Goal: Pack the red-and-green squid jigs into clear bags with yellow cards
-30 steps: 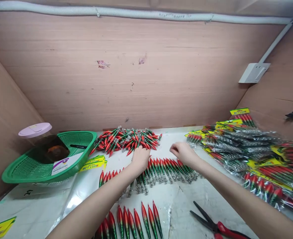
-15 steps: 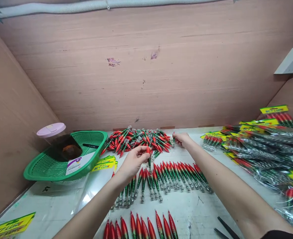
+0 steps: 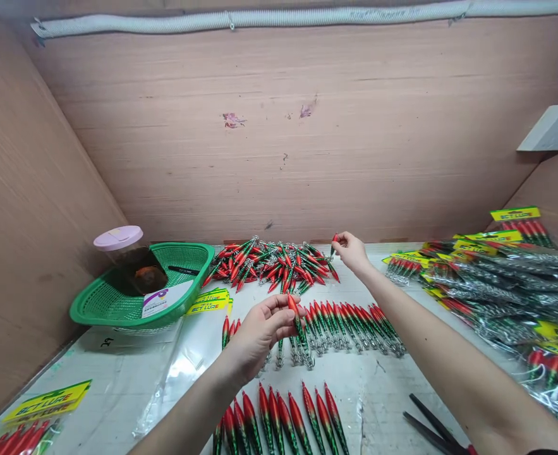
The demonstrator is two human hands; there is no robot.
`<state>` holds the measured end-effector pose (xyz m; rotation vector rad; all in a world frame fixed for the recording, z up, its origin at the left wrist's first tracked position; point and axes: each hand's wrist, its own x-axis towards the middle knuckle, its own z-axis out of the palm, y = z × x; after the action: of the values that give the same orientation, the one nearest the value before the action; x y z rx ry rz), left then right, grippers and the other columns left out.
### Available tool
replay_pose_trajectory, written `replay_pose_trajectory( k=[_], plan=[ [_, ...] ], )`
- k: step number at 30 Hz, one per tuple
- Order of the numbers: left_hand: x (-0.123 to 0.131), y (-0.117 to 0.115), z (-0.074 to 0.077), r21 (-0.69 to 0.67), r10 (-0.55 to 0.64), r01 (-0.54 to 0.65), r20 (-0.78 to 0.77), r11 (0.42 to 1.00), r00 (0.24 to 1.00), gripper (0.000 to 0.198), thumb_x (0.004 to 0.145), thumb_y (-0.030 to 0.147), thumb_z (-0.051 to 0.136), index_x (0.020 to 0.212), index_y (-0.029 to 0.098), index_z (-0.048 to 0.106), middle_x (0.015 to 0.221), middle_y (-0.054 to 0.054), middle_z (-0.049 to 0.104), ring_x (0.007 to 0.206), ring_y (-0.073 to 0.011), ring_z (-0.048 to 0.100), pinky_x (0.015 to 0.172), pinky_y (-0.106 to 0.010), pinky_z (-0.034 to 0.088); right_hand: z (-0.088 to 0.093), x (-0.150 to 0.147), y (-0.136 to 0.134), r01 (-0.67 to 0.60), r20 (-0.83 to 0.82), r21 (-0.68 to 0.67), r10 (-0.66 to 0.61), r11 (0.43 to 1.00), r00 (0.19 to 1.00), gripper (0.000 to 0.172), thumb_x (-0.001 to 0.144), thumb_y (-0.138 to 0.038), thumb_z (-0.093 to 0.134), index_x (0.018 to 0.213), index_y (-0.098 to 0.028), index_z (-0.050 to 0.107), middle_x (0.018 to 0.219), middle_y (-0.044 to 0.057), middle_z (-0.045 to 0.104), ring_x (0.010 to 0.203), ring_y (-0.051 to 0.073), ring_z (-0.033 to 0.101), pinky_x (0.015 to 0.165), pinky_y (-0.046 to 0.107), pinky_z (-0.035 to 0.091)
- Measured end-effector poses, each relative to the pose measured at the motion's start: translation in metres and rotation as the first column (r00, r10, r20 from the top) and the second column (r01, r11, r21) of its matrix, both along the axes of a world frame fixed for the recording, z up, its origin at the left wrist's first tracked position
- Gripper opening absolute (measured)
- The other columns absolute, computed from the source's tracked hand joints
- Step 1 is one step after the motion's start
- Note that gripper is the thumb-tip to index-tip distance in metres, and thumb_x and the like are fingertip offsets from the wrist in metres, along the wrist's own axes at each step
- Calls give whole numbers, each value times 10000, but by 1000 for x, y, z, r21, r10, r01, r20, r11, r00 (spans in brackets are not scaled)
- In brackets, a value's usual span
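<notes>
Stretched out from the near left, the left hand (image 3: 260,332) pinches a red-and-green lure (image 3: 293,308) between thumb and fingers, its red end up and its lower end over a row of lures (image 3: 349,322) across the middle of the bench (image 3: 383,385). Farther off and to the right, with the forearm slanting in from the near right, the right hand (image 3: 353,254) grips a second lure (image 3: 336,238) by its red end, just beside the right edge of a heap of lures (image 3: 279,268). Another, nearer row (image 3: 279,420) lies at the near edge of view, with black scissors (image 3: 434,420) to its right. Packaged lures (image 3: 487,272) are piled at the far right. On the left stands a green basket (image 3: 207,278) holding a pink-lidded container (image 3: 117,237), with yellow cards (image 3: 210,301) beside it. Behind rises a wooden wall (image 3: 279,189), crossed near the top by a white ribbed conduit (image 3: 302,17).
</notes>
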<state>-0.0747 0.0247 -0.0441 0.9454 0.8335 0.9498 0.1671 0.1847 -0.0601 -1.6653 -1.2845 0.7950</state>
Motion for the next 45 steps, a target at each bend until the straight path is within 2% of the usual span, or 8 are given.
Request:
replay_pose_trajectory(
  k=[7, 12, 18, 27, 30, 35, 40, 45],
  plan=[
    [-6, -3, -7, -44, 50, -49, 23, 998, 998, 400, 666, 291, 782, 1001, 145, 617, 867, -21, 617, 751, -87, 573, 687, -207, 460, 33, 6, -30, -97, -101, 52, 102, 994, 990, 298, 914, -329, 555, 1166, -168, 553, 1160, 69, 587, 957, 183, 608, 798, 385, 527],
    [-3, -12, -3, -58, 17, -16, 20, 998, 1000, 373, 632, 282, 817, 906, 148, 602, 837, -5, 571, 737, -75, 535, 647, -187, 455, 39, -13, -114, -385, -356, -22, 352, 923, 866, 258, 781, -375, 702, 845, -150, 594, 714, -26, 569, 574, 72, 535, 580, 242, 494],
    [4, -27, 5, -71, -75, 79, 62, 994, 995, 356, 608, 282, 831, 819, 150, 576, 795, 11, 552, 691, -78, 553, 616, -200, 457, 28, -42, -202, -526, -580, -68, 395, 848, 712, 383, 665, -473, 770, 829, -176, 592, 730, -15, 570, 584, 73, 544, 543, 223, 498],
    [7, -39, 4, -94, -193, 197, 55, 976, 980, 372, 649, 290, 804, 932, 145, 611, 894, -26, 607, 759, -106, 605, 660, -225, 482, 34, -50, -220, -575, -700, 17, 420, 818, 577, 204, 755, -323, 732, 855, -183, 622, 756, -11, 601, 650, 82, 577, 613, 213, 515],
    [6, -39, 3, -87, -207, 209, 37, 974, 978, 411, 682, 287, 778, 1029, 162, 597, 930, -36, 604, 783, -114, 615, 660, -221, 479, 33, -47, -221, -563, -647, -11, 423, 826, 634, 249, 757, -379, 709, 871, -187, 598, 785, -4, 596, 672, 92, 575, 630, 233, 512],
    [20, -38, -16, -12, -256, 257, -134, 966, 957, 444, 723, 268, 706, 1130, 205, 540, 828, 11, 556, 666, -105, 587, 620, -249, 481, 12, -29, -225, -483, -245, -257, 427, 837, 870, 253, 755, -411, 638, 809, -181, 549, 665, -41, 530, 508, 75, 495, 500, 226, 448],
    [57, -41, -34, 245, -194, 484, -699, 840, 689, 254, 770, 260, 582, 1009, 204, 648, 714, -5, 629, 631, -158, 568, 610, -284, 436, -20, -14, -226, -376, -32, -392, 397, 839, 917, 108, 715, -205, 661, 728, -169, 560, 546, -62, 510, 449, 80, 459, 418, 203, 340],
    [68, -45, -43, 284, -47, 492, -829, 823, 558, 325, 748, 250, 599, 1063, 190, 653, 781, -63, 669, 824, -259, 587, 744, -368, 426, -37, -14, -225, -324, 55, -452, 388, 831, 920, 128, 807, -184, 638, 723, -150, 547, 551, -87, 506, 418, 44, 435, 425, 179, 347]
  ],
)
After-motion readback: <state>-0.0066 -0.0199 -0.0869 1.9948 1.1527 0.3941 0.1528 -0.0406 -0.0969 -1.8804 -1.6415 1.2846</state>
